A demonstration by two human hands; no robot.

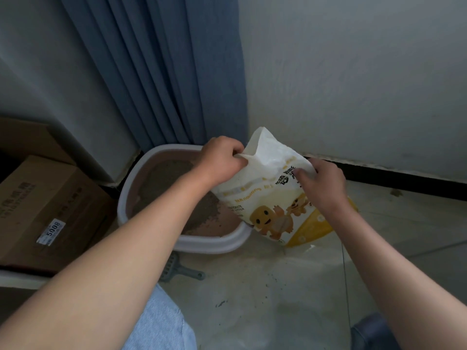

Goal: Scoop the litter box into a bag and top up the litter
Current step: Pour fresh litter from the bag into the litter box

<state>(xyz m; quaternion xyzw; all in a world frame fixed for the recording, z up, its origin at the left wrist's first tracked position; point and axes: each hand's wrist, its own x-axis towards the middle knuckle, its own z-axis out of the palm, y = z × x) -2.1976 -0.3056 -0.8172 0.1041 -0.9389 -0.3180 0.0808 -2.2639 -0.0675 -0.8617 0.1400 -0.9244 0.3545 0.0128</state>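
Observation:
A white and yellow litter bag (270, 198) with cartoon figures stands on the floor at the right edge of the litter box (182, 242), leaning over its rim. My left hand (219, 159) grips the bag's upper left corner. My right hand (322, 183) holds the bag's upper right side, fingers curled on the plastic. The white-rimmed litter box holds grey-brown litter (164, 180) piled toward the back left, with bare pinkish bottom at the front right. A grey scoop (182, 270) lies on the floor in front of the box.
A blue curtain (161, 72) hangs behind the box against pale walls. Two cardboard boxes (50, 210) sit to the left. Pale floor tiles (278, 299) carry scattered litter specks. A dark baseboard (394, 173) runs along the right wall.

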